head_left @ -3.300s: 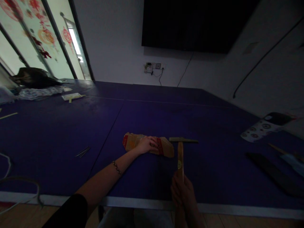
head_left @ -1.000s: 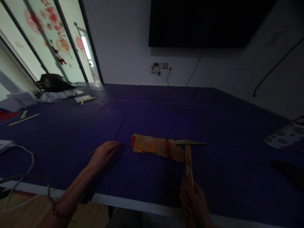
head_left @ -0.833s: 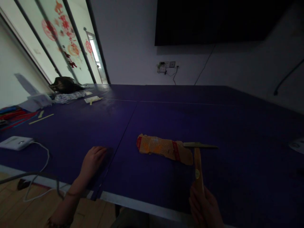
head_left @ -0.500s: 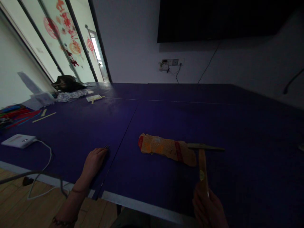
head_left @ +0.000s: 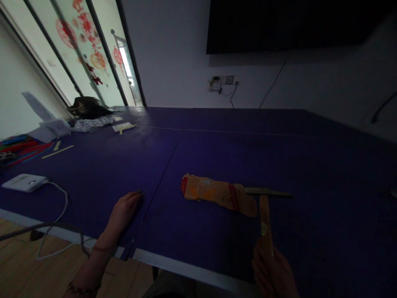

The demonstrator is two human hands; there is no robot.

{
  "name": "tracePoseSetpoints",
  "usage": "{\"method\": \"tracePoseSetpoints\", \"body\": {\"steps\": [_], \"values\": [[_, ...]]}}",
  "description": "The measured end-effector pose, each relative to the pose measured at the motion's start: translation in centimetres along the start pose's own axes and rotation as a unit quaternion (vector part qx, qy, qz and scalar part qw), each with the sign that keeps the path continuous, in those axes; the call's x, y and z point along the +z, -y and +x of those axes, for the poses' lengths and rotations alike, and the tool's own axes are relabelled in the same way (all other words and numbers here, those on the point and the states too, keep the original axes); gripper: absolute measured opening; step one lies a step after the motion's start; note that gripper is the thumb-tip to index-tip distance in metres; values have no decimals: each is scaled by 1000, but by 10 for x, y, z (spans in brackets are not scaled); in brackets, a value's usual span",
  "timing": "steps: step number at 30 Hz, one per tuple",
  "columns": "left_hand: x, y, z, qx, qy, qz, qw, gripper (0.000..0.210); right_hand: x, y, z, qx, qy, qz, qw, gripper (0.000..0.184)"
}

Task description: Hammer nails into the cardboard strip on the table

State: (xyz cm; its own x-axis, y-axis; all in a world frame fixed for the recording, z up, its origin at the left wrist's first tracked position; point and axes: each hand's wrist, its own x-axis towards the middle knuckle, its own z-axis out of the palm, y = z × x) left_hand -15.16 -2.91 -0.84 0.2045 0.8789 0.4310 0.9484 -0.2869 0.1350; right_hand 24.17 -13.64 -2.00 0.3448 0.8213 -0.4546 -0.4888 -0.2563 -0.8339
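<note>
My right hand (head_left: pixel 273 269) is wrapped round the wooden handle of a hammer (head_left: pixel 265 223), near the table's front edge. The hammer's narrow dark head lies level, its left end over the right end of a tan shoe insole (head_left: pixel 214 192). Whether head and insole touch, I cannot tell. Red bands and orange patches mark the insole, which lies flat on the purple table. My left hand (head_left: pixel 125 209) rests on the table to the left of it, fingers closed. Thin nail-like metal pieces (head_left: pixel 141 192) stick out at its fingertips; the rest of them is hidden.
A white power bank (head_left: pixel 25 183) with a white cable lies at the left. Behind it are coloured strips (head_left: pixel 26 149), a pale stick (head_left: pixel 58 152), a small white packet (head_left: pixel 123 127) and a dark bag (head_left: pixel 88 107). A seam (head_left: pixel 163 176) crosses the purple tabletop (head_left: pixel 124 161).
Hardly anything differs. Both hands, the hammer and the insole keep their places; the metal pieces at my left fingertips show slightly more, and the view has shifted a little.
</note>
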Motion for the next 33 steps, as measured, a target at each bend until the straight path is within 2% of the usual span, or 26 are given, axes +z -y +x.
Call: {"method": "tracePoseSetpoints", "body": {"steps": [4,9,13,17,21,25,28,31,33], "values": [[1,-1,1,5,4,-7,1000,40,-2,-1,1,9,22,-7,1000,48],[-3,-3,1,20,16,-20,999,37,-2,-2,0,-17,-8,-8,1000,47],[-6,-6,4,14,54,-32,998,34,-1,-1,1,-12,36,-12,999,45],[-1,-11,8,20,75,-43,996,34,-1,1,-1,-17,77,-19,997,43],[3,-22,14,24,83,-66,994,32,1,1,-3,-25,70,-40,996,43],[-5,-52,28,16,51,-163,985,25,5,2,-4,-32,78,-64,994,44],[-8,-88,46,38,41,-281,958,22,7,3,-4,-42,75,-79,993,42],[2,-130,67,15,41,-370,928,18,9,3,-2,-46,81,-92,991,42],[17,-157,83,4,65,-411,909,17,9,2,-1,-48,83,-99,990,41]]}}
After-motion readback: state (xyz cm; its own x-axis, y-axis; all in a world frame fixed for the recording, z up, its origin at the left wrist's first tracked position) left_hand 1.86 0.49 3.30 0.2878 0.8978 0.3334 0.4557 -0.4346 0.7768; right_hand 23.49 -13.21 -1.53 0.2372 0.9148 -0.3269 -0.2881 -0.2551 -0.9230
